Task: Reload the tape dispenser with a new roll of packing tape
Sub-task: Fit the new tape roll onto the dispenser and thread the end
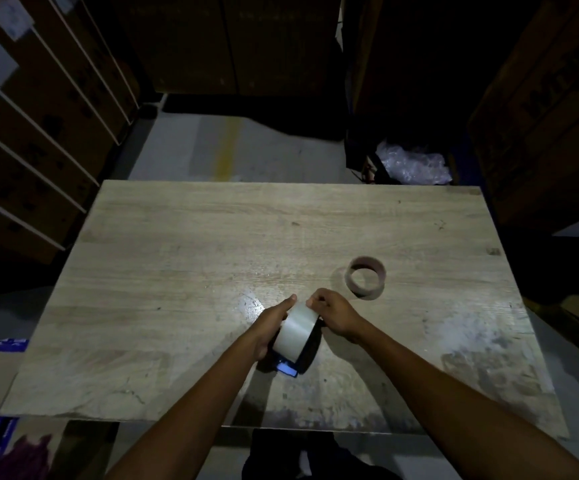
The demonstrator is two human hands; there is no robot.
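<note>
A roll of packing tape point(296, 329) is held on edge over the wooden table point(191, 271), in the near middle part of its top, with its pale outer band turned up toward the camera. The roll is gripped on its left side by the left hand point(274, 322), whose fingers are wrapped around the rim while the thumb is stretched along the far edge. At the top right of the roll, the right hand point(329, 313) is closed into a pinch, its fingertips point(312, 301) pressed together at the edge of the band; whether a loose end of tape is caught between them cannot be told in the dim light. Just below the roll, on the side nearer the person, a blue part of the tape dispenser point(288, 369) is seen, resting on the table and mostly hidden by the roll and the left hand; whether the roll is already seated on the dispenser cannot be told. To the right of the roll and farther from the person, well clear of both hands, an empty cardboard core point(366, 276) is stood on the table with its open end up. Beyond the far right corner of the table, a heap of clear plastic wrap point(413, 166) is seen on the floor, and stacked cartons point(38, 133) are ranged to the left of the table.
</note>
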